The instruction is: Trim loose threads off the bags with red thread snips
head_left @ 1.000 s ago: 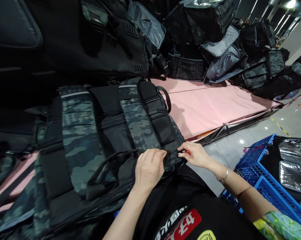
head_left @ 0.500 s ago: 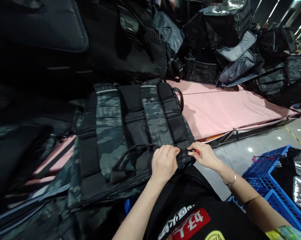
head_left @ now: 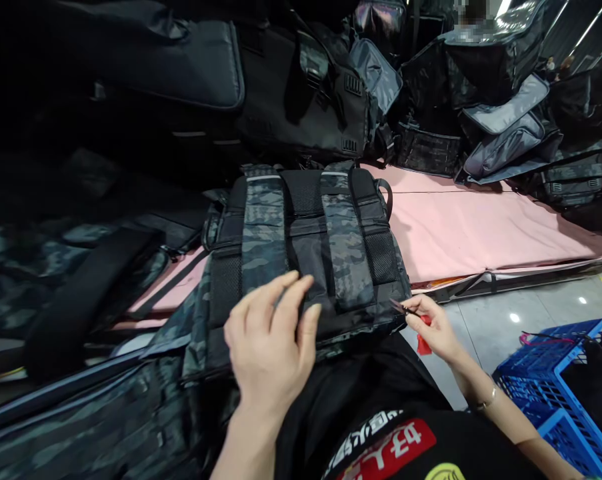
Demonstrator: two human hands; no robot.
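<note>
A black and grey camouflage backpack point(head_left: 308, 247) lies in front of me with its two shoulder straps facing up. My left hand point(head_left: 273, 333) hovers over the backpack's near edge, fingers apart, holding nothing. At the near right corner, my right hand point(head_left: 433, 327) grips a small pair of scissors with red handles point(head_left: 423, 337). Their dark blades point(head_left: 399, 307) point left, slightly parted, over the corner of the bag.
Beneath the bag is a pink-covered table point(head_left: 445, 233). Black bags point(head_left: 311, 100) are piled along its far side, with grey-lined flaps point(head_left: 505, 133) at right. More camouflage fabric point(head_left: 105, 407) fills the lower left. A blue plastic crate point(head_left: 545, 360) stands on the floor at right.
My left hand has let go of the bag's corner, moved left and opened. My right hand has drawn slightly right, still holding the scissors. The long strap no longer lies across the bag's near edge.
</note>
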